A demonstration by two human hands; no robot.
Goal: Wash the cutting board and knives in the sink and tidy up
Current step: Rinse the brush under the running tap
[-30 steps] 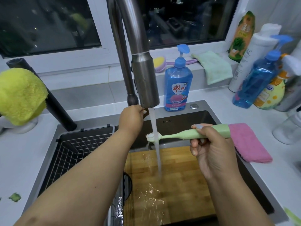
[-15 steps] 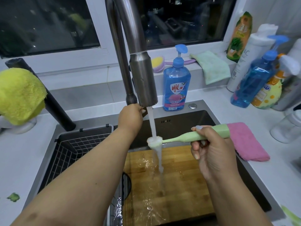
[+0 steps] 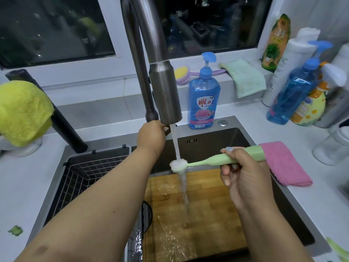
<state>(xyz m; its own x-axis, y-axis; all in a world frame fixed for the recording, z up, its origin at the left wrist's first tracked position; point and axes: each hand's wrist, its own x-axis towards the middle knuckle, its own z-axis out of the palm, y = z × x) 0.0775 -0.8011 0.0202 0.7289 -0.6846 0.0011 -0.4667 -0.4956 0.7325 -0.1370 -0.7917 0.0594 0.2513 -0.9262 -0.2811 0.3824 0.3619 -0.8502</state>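
A wooden cutting board [image 3: 211, 210] lies flat in the dark sink [image 3: 217, 142], wet under the running water. My right hand [image 3: 239, 174] grips a pale green brush [image 3: 245, 156] by its handle, and the white bristle head sits right in the stream above the board. My left hand [image 3: 151, 137] reaches to the base of the steel tap [image 3: 166, 95] and is closed on the lever there. No knife is visible.
A wire drain basket [image 3: 90, 173] fills the sink's left part. A blue dish soap bottle [image 3: 204, 101] stands behind the sink. A pink cloth [image 3: 283, 163] lies on the right rim, with several bottles [image 3: 294, 95] beyond. A yellow cloth [image 3: 22, 112] hangs at left.
The brush head has turned and dipped into the stream, so water now breaks over the bristles. My left hand stays at the tap lever.
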